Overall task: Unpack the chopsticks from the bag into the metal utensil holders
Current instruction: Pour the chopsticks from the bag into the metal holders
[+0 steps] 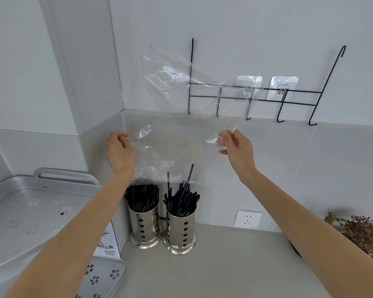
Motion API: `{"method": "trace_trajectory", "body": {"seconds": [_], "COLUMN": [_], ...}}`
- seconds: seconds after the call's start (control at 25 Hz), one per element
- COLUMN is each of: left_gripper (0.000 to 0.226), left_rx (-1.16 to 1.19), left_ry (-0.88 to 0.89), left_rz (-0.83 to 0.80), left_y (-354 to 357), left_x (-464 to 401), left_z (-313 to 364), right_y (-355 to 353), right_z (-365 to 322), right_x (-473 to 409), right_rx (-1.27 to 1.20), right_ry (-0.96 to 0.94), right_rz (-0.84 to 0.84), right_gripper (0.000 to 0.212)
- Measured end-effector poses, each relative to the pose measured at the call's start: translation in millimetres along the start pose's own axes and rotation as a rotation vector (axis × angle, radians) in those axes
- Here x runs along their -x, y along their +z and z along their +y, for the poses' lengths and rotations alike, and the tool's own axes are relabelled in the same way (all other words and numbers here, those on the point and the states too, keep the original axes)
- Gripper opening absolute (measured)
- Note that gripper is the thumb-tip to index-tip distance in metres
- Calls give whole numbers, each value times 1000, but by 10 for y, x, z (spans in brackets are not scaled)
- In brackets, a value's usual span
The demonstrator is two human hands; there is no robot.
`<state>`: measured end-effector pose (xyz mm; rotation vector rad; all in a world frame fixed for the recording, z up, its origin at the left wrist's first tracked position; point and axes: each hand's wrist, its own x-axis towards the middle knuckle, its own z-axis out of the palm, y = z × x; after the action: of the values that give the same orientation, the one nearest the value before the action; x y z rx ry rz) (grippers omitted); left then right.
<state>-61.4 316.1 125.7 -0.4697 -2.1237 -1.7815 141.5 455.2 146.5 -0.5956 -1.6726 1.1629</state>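
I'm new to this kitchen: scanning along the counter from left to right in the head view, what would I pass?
Perforated metal tray → left utensil holder → right utensil holder → wall socket → dried plant.

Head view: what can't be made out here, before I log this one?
- Clear bag, held by left hand and right hand: too transparent to tell whether any chopsticks remain inside.
- Left holder: its left edge is hidden by the left forearm.
- Boxed item: mostly hidden behind the forearm; label too small to read.
- Dried plant: cut off by the right edge.
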Motion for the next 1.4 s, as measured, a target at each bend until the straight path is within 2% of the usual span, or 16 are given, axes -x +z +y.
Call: {"method": "trace_trajectory", "body": {"seconds": [0.36, 0.56, 0.68, 0.76, 0.88, 0.96, 1.12, 1.28, 1.4], "left_gripper": [27, 28, 33, 33, 27, 22, 25, 40, 64], "left_rx": [107, 74, 52, 43, 35, -19, -125, -283, -345], "left_ry": [11, -116, -135, -5, 256, 284, 138, 9, -95], "left_rz": [-33, -140, -49, 21, -112, -233, -584, -784, -891], "left_y": [-74, -20, -64, -112, -131, -71, 132, 471, 726], "left_x": [103, 289, 479, 656, 974, 1112, 1250, 1153, 1048], "left_z": [13, -281, -314, -285, -348, -481, -579, -554, -557], "right_y": [-32, 12, 55, 70, 83, 103, 140, 202, 249], "right_z": [-79, -39, -15, -15, -4, 7, -9, -60, -94], "right_x": [94, 64, 39, 9, 0, -3, -85, -192, -282], "right_rx": [-18, -67, -107, -128, -152, -169, -189, -171, -178], "right_ry": [-6, 18, 59, 79, 114, 146, 229, 267, 282], "right_rz": [6, 1, 15, 36, 53, 64, 89, 97, 106], "right_gripper": [19, 23, 26, 26, 27, 27, 24, 26, 27]}}
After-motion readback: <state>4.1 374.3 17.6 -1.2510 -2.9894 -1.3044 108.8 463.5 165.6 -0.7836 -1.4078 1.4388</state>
